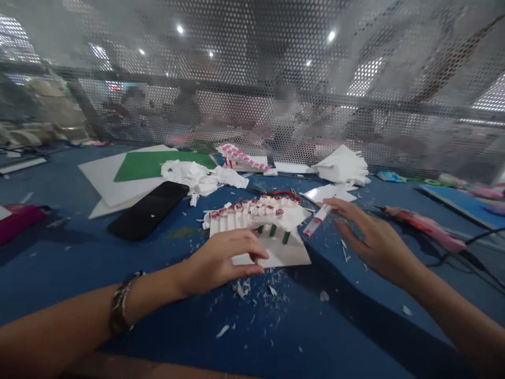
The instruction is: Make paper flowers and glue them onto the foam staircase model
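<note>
A small white paper model bridge (252, 213) stands on a white base board (288, 255), with dark red patches along its top and green posts beneath. My left hand (224, 258) is in front of it, thumb and fingers closed on a small white piece (260, 261). That piece is partly hidden by the fingertips. To the right of the bridge, my right hand (369, 237) has its thumb apart from its fingers. Its fingertips reach the upper end of a slim pink-and-white tube (317, 220), which looks like a marker.
A black phone (150, 209) lies left, near a green sheet (158, 164) and crumpled white tissue (193, 175). Farther back are a pink-dotted model (242, 158) and stacked white paper (343, 166). A corded pink tool (426, 226) lies right. Scraps litter the blue table (189, 326).
</note>
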### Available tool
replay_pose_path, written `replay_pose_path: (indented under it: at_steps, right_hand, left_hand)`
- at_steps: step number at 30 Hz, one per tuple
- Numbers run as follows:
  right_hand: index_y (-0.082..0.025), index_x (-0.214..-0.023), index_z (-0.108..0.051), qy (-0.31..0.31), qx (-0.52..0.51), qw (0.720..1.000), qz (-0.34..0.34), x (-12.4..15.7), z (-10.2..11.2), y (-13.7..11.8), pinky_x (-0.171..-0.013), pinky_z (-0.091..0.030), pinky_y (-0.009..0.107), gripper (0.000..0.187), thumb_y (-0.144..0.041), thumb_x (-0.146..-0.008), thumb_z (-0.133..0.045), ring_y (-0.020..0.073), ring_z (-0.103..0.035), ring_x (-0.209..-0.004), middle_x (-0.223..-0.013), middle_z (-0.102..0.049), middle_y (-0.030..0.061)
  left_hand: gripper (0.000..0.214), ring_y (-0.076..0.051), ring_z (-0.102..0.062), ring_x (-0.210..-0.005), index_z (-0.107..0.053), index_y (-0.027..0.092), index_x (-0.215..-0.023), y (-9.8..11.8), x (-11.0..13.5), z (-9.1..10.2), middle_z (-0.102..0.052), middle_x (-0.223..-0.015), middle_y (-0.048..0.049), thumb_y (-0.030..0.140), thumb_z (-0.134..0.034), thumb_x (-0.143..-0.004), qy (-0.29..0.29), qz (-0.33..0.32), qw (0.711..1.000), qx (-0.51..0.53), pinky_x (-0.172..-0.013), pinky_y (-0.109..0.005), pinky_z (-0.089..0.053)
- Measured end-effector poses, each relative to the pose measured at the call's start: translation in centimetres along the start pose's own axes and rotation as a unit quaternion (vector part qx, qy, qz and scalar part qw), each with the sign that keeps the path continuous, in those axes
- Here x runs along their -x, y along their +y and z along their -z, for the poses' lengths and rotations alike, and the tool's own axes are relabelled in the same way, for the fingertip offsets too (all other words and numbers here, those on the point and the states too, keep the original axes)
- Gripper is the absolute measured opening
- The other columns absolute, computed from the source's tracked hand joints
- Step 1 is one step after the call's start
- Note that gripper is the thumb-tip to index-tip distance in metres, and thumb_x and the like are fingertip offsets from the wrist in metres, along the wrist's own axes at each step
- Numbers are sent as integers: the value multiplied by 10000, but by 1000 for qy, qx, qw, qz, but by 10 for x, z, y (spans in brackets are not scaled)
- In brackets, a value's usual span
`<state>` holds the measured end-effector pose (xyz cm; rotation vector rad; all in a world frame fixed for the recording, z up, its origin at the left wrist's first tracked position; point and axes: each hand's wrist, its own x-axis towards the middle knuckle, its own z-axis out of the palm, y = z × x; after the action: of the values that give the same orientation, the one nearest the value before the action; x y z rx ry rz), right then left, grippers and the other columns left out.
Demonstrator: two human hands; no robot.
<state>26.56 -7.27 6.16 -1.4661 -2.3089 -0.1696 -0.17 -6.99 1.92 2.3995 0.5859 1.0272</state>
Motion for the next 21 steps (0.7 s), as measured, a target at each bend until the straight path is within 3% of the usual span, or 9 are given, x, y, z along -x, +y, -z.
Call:
replay_pose_path:
  at_steps: [2,6,9,11,12,14,16,18,21]
  right_hand:
    - [-176,-1057,-493,43,13,999,7,1,-1,-2,-684,-468,298,284,-242,-817,-358,222,-604,-907,-995,-636,92]
    - [-221,-728,-518,175,4,984,25,7,1,-13,-580,-446,276,71,-263,-769,-477,183,-612,-647,-695,-638,46]
    - [-246,-662,-436,218,-126,968,-24,14,4,-25,-412,-360,237,111,-263,-749,-501,110,-481,-423,-519,-522,-18]
    - [-255,-677,-406,185,-317,929,-50,18,4,-32,-323,-278,208,110,-283,-768,-460,84,-371,-338,-444,-443,-57]
    - [-255,-691,-407,145,-417,896,-51,20,2,-36,-298,-255,192,100,-286,-783,-435,78,-348,-319,-423,-431,-68]
    - [-245,-740,-446,39,-570,820,-36,24,-3,-42,-294,-293,166,89,-292,-806,-409,73,-411,-335,-446,-498,-60]
    - [-216,-817,-500,-58,-641,765,-23,26,-10,-47,-375,-405,169,120,-302,-820,-417,83,-533,-439,-574,-605,-14]
    - [-181,-896,-530,-123,-663,738,-8,28,-19,-50,-519,-486,211,180,-308,-829,-421,106,-605,-591,-729,-652,45]
    - [-169,-964,-542,-141,-669,729,18,29,-30,-52,-660,-497,249,212,-288,-836,-420,119,-613,-736,-856,-649,73]
  left_hand:
    - [89,-111,-568,-671,-586,176,-804,1,1,-3,-608,-733,-15,239,-593,-741,-8,41,999,4,-639,-211,-451]
    - [119,-93,-529,-576,-555,171,-744,4,0,-5,-565,-663,17,258,-625,-704,-22,124,992,13,-564,-193,-430]
    - [133,-95,-514,-562,-541,172,-709,5,-1,-6,-551,-635,23,258,-638,-680,-38,152,987,23,-536,-191,-414]
    - [136,-97,-510,-562,-538,170,-714,4,-1,-8,-548,-632,19,254,-638,-675,-36,165,985,33,-523,-190,-406]
    - [137,-99,-510,-564,-538,171,-720,4,-1,-8,-549,-635,17,254,-637,-675,-35,171,984,38,-520,-191,-406]
    - [139,-103,-511,-570,-540,175,-722,3,-1,-10,-551,-638,14,259,-639,-672,-33,183,981,49,-523,-195,-412]
    - [135,-107,-513,-576,-549,180,-724,2,-2,-10,-555,-640,15,265,-640,-672,-35,189,980,57,-533,-201,-423]
    - [123,-110,-520,-588,-566,180,-735,2,-2,-10,-560,-645,12,261,-635,-675,-36,192,979,65,-545,-204,-434]
    - [110,-107,-534,-597,-594,172,-766,2,-3,-10,-570,-675,1,239,-622,-683,-37,208,973,93,-545,-197,-449]
